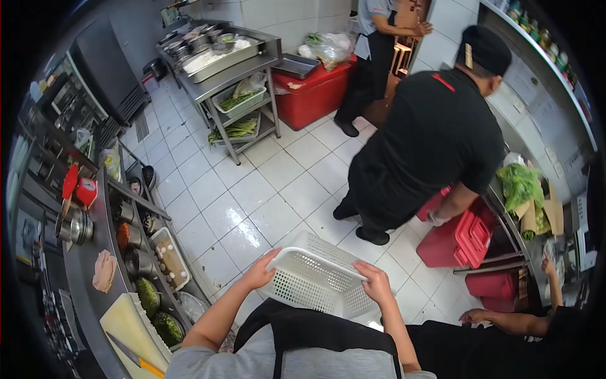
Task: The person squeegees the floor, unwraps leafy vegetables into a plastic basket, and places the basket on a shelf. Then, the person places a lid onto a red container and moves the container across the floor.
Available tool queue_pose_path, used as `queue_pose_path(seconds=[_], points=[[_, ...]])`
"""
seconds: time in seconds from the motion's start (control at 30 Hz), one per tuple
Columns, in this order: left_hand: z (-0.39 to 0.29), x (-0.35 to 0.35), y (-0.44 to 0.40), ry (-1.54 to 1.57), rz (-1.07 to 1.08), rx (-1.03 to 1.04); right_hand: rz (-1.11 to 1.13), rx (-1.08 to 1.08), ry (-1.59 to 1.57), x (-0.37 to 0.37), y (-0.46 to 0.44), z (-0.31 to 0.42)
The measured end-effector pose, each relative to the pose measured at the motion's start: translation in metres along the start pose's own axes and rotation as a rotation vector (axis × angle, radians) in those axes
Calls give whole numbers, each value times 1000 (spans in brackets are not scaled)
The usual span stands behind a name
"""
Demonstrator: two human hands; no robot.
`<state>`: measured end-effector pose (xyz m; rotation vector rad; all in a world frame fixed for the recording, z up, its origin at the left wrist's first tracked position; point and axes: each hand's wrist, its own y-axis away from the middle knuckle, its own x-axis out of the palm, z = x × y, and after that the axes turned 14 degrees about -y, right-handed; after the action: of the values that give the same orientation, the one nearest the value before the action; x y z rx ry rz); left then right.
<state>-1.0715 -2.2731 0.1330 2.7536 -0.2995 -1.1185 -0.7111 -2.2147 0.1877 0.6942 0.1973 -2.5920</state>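
A white perforated plastic basket [315, 278] is held in front of my body, above the tiled floor. My left hand [259, 270] is closed on its left rim. The right rim is gripped by my right hand [374, 280]. Through the basket's holes the floor shows, and no item can be seen inside it. A grey shirt and a black apron are visible below the basket.
A person in black [435, 126] bends over red bins [451, 243] at the right. Another stands at the back near a red chest [309, 98]. Someone's arm [511, 321] reaches in at lower right. Left counter [95, 278] holds a knife [129, 350] on a board; a steel table [218, 85] stands behind.
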Motion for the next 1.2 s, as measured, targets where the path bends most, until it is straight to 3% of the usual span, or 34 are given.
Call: queue_pose_path(seconds=[0.17, 0.33, 0.37, 0.53, 0.6, 0.7, 0.8, 0.9, 1.07, 1.2], points=[[67, -7, 5, 124, -188, -275, 124, -159, -80, 13, -97, 24], [124, -58, -4, 129, -313, -462, -56, -47, -36, 12, -172, 23], [135, -70, -5, 156, -338, -497, -84, -114, 81, 9, -181, 17], [202, -111, -55, 213, -512, -676, -335, -21, 172, -27, -196, 32], [198, -128, -87, 267, -554, -749, -437, 58, 192, -42, -192, 31], [233, -134, -139, 426, -602, -756, -586, 208, 100, -63, -193, 24], [247, -152, -177, 423, -660, -684, -670, 191, 23, -83, -219, 5], [261, -181, -201, 341, -713, -669, -579, 138, -246, -90, -275, -20], [237, -238, -220, 151, -728, -654, -251, 20, -109, -57, -400, -10], [256, -253, -250, 150, -752, -614, -7, -45, -113, -22, -473, -10]])
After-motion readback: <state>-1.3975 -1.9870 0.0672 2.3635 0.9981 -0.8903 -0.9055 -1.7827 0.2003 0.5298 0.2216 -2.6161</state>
